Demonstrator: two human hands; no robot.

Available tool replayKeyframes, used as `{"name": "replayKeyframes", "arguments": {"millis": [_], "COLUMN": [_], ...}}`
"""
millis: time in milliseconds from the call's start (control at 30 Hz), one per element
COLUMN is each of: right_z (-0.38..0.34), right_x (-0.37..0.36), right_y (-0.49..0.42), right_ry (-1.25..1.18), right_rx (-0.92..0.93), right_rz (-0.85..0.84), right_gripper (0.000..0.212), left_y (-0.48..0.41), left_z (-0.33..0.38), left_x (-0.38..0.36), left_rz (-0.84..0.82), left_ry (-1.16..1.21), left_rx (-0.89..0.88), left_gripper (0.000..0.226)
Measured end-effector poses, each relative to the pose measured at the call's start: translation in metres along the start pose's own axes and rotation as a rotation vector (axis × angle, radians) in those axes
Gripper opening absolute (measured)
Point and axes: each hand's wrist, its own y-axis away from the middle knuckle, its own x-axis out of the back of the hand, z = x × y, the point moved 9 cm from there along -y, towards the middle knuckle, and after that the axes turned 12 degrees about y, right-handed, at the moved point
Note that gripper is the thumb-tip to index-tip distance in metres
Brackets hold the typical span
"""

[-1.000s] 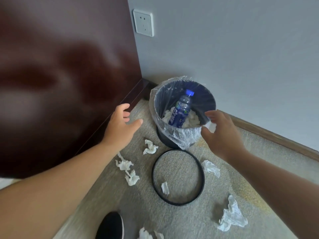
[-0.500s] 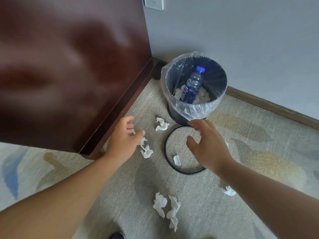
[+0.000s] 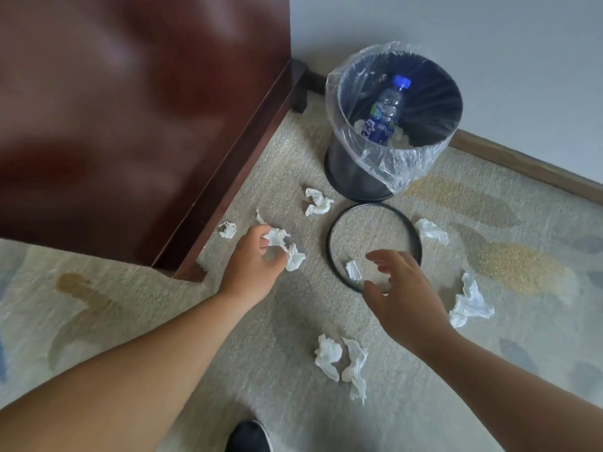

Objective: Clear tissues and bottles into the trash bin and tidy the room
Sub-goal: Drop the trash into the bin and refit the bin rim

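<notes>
Everywhere, crumpled tissues [image 3: 470, 301] litter patterned carpet [image 3: 489, 256].

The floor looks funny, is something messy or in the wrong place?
Yes. Crumpled tissues lie scattered on the carpet around the trash bin, and a black ring lies flat beside the bin, probably off its rim.

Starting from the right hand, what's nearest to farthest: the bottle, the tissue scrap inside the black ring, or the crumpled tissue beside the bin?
From the right hand:
1. Tissue scrap, inside the black ring, right beside the hand.
2. Crumpled tissue, left of the foot of the trash bin.
3. Bottle, inside the trash bin, farthest back.
</notes>
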Motion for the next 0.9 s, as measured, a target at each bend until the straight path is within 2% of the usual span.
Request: {"name": "replayKeyframes", "arguments": {"millis": [200, 533, 900], "right_z": [0.006, 0.024, 0.027], "right_x": [-0.049, -0.093, -0.105], "right_y": [-0.035, -0.059, -0.066], "right_ry": [-0.022, -0.018, -0.054], "right_rx": [0.064, 0.122, 0.121], "right_rz": [0.032, 0.061, 0.067], "right_gripper": [0.042, 0.042, 0.044], "left_y": [-0.037, -0.083, -0.107], "left_z": [-0.043, -0.102, -0.111], "left_x": [-0.005, -0.002, 0.006], "left_rz": [0.062, 0.150, 0.203], "left_ry": [-0.020, -0.206, -0.303], "left_rx": [-0.034, -0.072, -0.059], "left_gripper": [0.050, 0.043, 0.040]}}
